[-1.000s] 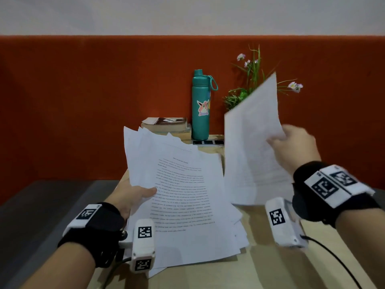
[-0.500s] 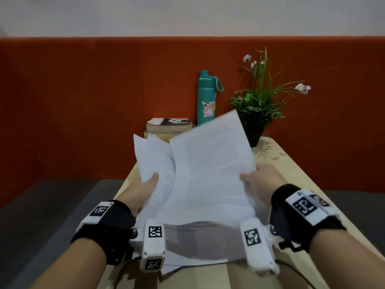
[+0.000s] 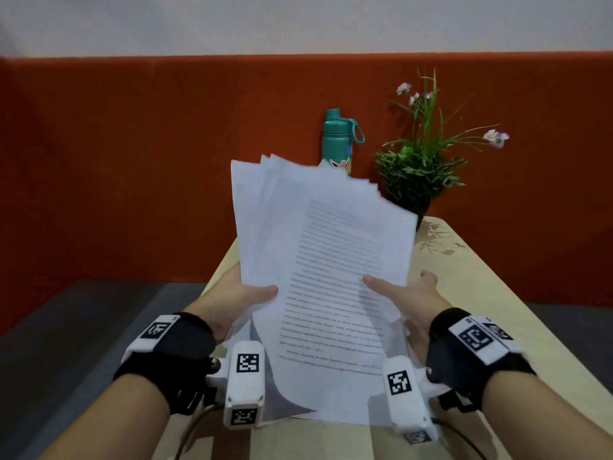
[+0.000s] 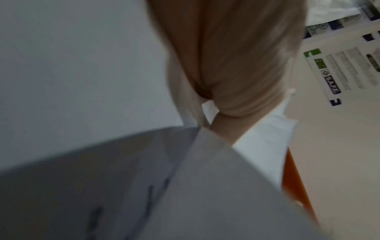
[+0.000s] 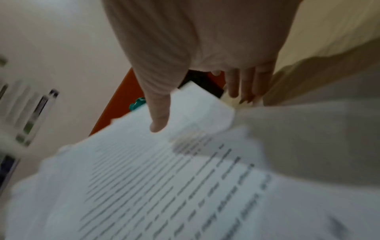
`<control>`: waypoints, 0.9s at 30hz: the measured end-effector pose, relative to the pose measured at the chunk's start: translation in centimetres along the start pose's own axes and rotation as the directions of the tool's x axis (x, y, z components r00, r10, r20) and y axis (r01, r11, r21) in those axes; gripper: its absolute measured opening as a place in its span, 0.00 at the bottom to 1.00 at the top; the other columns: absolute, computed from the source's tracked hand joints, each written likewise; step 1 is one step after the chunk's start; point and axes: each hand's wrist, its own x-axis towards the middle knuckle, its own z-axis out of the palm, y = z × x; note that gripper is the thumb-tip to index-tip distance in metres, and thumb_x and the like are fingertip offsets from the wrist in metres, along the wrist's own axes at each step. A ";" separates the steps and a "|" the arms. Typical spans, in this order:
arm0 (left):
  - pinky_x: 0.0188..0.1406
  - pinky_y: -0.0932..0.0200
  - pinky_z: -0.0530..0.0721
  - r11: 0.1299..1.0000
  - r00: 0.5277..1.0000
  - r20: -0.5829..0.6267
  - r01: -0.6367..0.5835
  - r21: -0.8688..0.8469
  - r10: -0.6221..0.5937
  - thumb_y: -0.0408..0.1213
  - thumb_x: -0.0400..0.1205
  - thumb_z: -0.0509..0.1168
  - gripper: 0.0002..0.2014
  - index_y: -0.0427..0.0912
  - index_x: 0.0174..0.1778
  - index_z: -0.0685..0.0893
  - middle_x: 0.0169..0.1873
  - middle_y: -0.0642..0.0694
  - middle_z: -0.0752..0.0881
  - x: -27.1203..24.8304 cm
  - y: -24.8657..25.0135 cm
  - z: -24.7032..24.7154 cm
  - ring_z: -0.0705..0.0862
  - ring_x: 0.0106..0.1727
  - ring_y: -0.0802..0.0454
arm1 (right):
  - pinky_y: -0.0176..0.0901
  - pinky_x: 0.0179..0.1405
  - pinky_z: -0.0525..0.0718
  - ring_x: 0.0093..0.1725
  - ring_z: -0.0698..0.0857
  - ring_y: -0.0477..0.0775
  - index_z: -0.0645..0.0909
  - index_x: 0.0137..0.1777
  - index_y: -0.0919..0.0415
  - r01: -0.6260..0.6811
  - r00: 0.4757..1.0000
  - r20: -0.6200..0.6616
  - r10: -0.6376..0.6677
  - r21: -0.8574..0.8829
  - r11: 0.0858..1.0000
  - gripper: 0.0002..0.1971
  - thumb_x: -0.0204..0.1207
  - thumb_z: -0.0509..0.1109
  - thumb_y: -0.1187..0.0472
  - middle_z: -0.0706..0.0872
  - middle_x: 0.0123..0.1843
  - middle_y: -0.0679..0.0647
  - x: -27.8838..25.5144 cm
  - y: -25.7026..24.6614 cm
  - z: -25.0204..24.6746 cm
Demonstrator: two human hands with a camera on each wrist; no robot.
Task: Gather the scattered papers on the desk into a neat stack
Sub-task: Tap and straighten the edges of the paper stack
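We hold the sheaf of printed papers (image 3: 331, 277) up off the wooden desk (image 3: 481, 293), tilted towards us, in front of the teal water bottle (image 3: 338, 141). Our left hand (image 3: 232, 300) pinches its left edge, thumb on top. Our right hand (image 3: 404, 300) is at the right edge, thumb (image 5: 158, 112) laid straight on the top page, fingers (image 5: 246, 82) straight behind it. The sheets are fanned unevenly. Right of the bottle stands a potted plant (image 3: 421, 167).
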 end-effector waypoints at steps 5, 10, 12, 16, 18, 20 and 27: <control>0.60 0.51 0.85 0.996 0.997 -0.026 -0.074 0.044 0.075 0.22 0.81 0.63 0.21 0.38 0.70 0.78 0.63 0.40 0.87 -0.2 3.0 1.6 0.87 0.63 0.45 | 0.56 0.63 0.83 0.59 0.88 0.61 0.79 0.70 0.61 0.209 0.972 0.025 -0.234 0.364 0.908 0.26 0.71 0.77 0.64 0.89 0.61 0.56 0.0 -1.3 -1.2; 0.61 0.42 0.85 0.948 0.913 -0.259 -0.313 0.054 0.316 0.30 0.76 0.73 0.20 0.39 0.64 0.81 0.60 0.42 0.89 1.3 7.8 3.6 0.89 0.56 0.43 | 0.57 0.62 0.84 0.58 0.88 0.58 0.81 0.67 0.62 0.557 0.830 -0.194 -0.523 0.268 0.786 0.17 0.77 0.71 0.66 0.89 0.60 0.56 -1.8 -5.8 -2.4; 0.59 0.42 0.87 0.921 0.878 -0.307 -0.388 -0.010 0.367 0.32 0.74 0.76 0.25 0.38 0.68 0.80 0.59 0.43 0.90 1.4 9.5 4.3 0.90 0.56 0.43 | 0.51 0.57 0.87 0.56 0.89 0.54 0.81 0.63 0.60 0.612 0.791 -0.211 -0.575 0.276 0.741 0.15 0.76 0.73 0.64 0.90 0.56 0.53 -2.5 -7.0 -2.7; 0.56 0.48 0.87 0.890 0.864 -0.238 -0.456 0.003 0.444 0.35 0.70 0.78 0.28 0.38 0.67 0.82 0.57 0.43 0.91 1.0 10.9 4.9 0.91 0.56 0.46 | 0.35 0.50 0.87 0.52 0.89 0.42 0.79 0.62 0.54 0.699 0.715 -0.297 -0.633 0.332 0.633 0.21 0.70 0.78 0.55 0.89 0.53 0.44 -3.7 -8.4 -3.7; 0.54 0.51 0.88 0.892 0.879 -0.159 -0.450 0.043 0.451 0.35 0.70 0.78 0.27 0.39 0.65 0.83 0.55 0.45 0.92 0.4 11.0 5.4 0.91 0.55 0.48 | 0.27 0.48 0.83 0.51 0.87 0.33 0.77 0.62 0.50 0.726 0.687 -0.329 -0.648 0.331 0.602 0.24 0.68 0.79 0.51 0.88 0.53 0.40 -4.2 -8.7 -4.1; 0.52 0.54 0.89 0.886 0.881 -0.101 -0.454 0.093 0.462 0.35 0.72 0.78 0.23 0.40 0.63 0.85 0.53 0.46 0.93 0.0 11.1 6.0 0.92 0.53 0.51 | 0.24 0.45 0.83 0.49 0.87 0.30 0.76 0.63 0.48 0.741 0.671 -0.334 -0.663 0.328 0.585 0.24 0.68 0.78 0.49 0.88 0.53 0.40 -4.5 -9.0 -4.0; 0.58 0.45 0.88 0.851 0.842 -0.122 -0.521 0.070 0.526 0.38 0.71 0.77 0.24 0.40 0.63 0.85 0.54 0.44 0.92 -0.3 12.0 5.5 0.92 0.54 0.48 | 0.28 0.42 0.84 0.46 0.89 0.33 0.80 0.55 0.46 0.765 0.643 -0.401 -0.652 0.373 0.525 0.23 0.61 0.77 0.42 0.90 0.50 0.43 -4.8 -9.4 -4.5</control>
